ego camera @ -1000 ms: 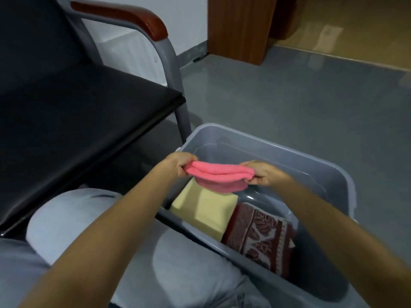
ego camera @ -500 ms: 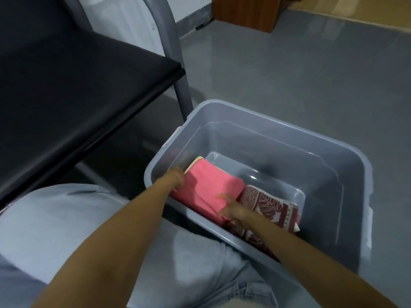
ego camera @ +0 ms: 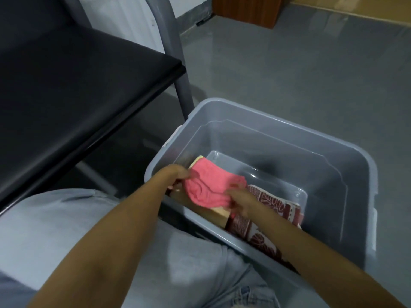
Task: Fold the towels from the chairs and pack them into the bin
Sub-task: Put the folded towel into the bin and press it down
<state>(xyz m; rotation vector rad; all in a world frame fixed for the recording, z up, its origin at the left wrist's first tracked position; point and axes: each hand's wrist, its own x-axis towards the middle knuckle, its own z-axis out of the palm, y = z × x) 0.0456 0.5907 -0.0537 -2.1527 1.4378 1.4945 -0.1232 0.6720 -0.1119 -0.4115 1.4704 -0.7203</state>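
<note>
so the pink towel (ego camera: pixel 211 187) has gone from held above the grey bin (ego camera: pixel 311 138) to sitting on the yellow towel (ego camera: pixel 219 211) inside, left hand (ego camera: pixel 176 176) and right hand (ego camera: pixel 239 200) both still pinching it, basically packed.

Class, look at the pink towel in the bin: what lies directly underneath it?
A folded yellow towel lies under the pink towel; only its edges show, the middle is covered. Both hands, left and right, grip the pink towel, hiding more.
</note>
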